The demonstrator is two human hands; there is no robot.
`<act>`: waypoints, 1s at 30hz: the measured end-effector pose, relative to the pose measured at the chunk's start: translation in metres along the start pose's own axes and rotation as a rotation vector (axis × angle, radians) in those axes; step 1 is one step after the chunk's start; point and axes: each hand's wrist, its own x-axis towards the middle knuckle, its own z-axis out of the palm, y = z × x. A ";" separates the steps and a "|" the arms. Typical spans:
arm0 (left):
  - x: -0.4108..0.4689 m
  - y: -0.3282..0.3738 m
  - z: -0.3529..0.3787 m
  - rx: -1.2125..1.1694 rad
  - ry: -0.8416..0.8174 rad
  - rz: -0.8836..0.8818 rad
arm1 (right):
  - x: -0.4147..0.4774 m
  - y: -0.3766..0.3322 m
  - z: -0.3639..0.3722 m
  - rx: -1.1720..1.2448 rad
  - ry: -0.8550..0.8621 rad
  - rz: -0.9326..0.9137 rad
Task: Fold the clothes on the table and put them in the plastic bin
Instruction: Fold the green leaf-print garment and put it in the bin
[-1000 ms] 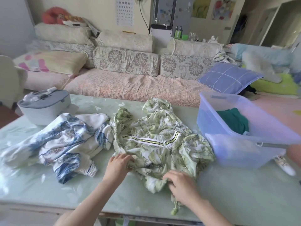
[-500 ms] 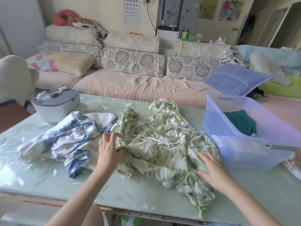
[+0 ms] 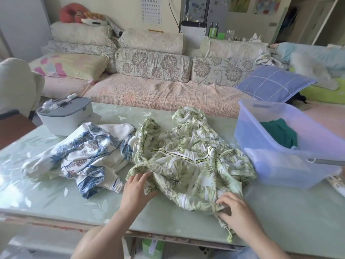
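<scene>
Green jacket [image 3: 190, 165] lies crumpled mid-table [image 3: 56, 199], bin [image 3: 280, 165] to its right. Left hand [image 3: 137, 189] and right hand [image 3: 237, 212] each pinch the near hem. Risk: drawstring [image 3: 230, 238] dangling off the edge snags and skews the fold.

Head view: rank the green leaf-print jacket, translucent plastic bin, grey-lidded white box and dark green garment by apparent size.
1-2, too close to rank, bin cut off by the frame: green leaf-print jacket, translucent plastic bin
3. grey-lidded white box
4. dark green garment, partly hidden
</scene>
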 end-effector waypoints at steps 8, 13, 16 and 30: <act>0.008 0.004 -0.012 -0.069 0.015 0.027 | 0.024 0.021 -0.015 0.329 0.133 0.243; -0.011 0.017 -0.078 -0.513 0.048 0.028 | 0.051 0.028 -0.047 0.299 0.123 0.207; -0.027 0.014 -0.088 -0.428 -0.014 0.091 | 0.053 0.023 -0.053 0.056 -0.004 0.172; -0.010 0.015 -0.088 -0.331 0.216 0.200 | 0.066 0.001 -0.067 -0.034 0.034 0.020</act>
